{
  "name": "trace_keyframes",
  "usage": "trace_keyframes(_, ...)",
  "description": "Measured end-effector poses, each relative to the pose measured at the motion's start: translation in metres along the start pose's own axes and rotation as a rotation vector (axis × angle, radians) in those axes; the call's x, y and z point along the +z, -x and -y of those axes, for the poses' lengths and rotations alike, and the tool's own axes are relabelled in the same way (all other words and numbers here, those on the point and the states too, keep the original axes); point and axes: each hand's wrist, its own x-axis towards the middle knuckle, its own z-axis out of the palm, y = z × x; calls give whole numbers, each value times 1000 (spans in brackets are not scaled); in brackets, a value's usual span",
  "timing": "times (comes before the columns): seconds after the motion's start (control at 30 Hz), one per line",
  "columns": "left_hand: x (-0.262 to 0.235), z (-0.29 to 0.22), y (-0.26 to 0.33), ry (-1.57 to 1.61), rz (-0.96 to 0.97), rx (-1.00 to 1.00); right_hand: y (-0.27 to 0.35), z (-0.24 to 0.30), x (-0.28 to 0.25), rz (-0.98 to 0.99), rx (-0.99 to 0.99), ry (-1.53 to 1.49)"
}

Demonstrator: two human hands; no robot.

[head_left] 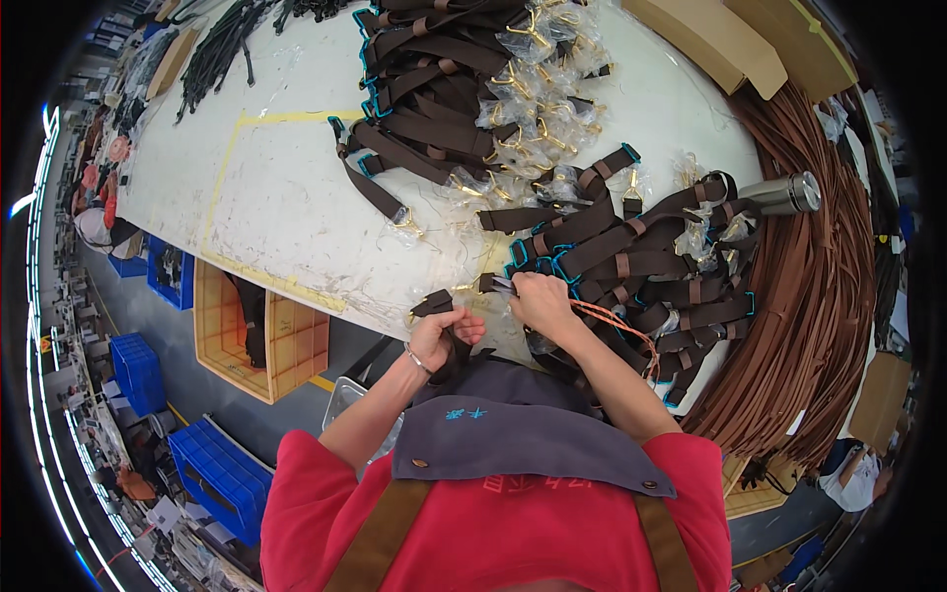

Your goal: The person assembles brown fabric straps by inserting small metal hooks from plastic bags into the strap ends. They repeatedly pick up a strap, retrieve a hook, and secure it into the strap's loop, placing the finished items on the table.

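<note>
Left hand (441, 333) closed around the end of a dark brown strap (434, 302), held at the near edge of the white worktable (276, 197); a bracelet sits on that wrist. Just right of this grip, the strap's other part runs to the right hand (538, 299), which is pinched shut on it where it meets the near pile of straps (641, 266). Beyond both grips, further up the table, lies a second pile of straps with gold clasps in clear bags (464, 89). Right of the right hand: a steel flask (784, 193), then a hanging sheaf of tan leather strips (819, 296). Below and left of the left hand, an orange crate (258, 340) under the table.

Judgement: keep the strap flat and untwisted between the two grips, and draw it clear of the pile before working it, so the neighbours don't drag.
</note>
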Motion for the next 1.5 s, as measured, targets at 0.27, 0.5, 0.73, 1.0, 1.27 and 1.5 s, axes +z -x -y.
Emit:
trace_keyframes(0.27,53,0,-4,2,254,288,14,34,-42,-197,3,-475)
trace_keyframes(0.5,55,-16,14,-97,141,340,9,19,-79,-18,253,-1169)
trace_keyframes(0.73,52,-40,30,-30,511,357,-37,7,-76,524,205,-1123)
trace_keyframes(1.0,57,-102,54,181,871,567,-3,-20,-85,779,177,-1138)
trace_keyframes(1.27,25,-107,63,-116,394,485,-62,-8,-43,-169,37,34)
trace_keyframes(1.5,21,-50,26,195,396,286,-74,-19,-53,-10,33,-4)
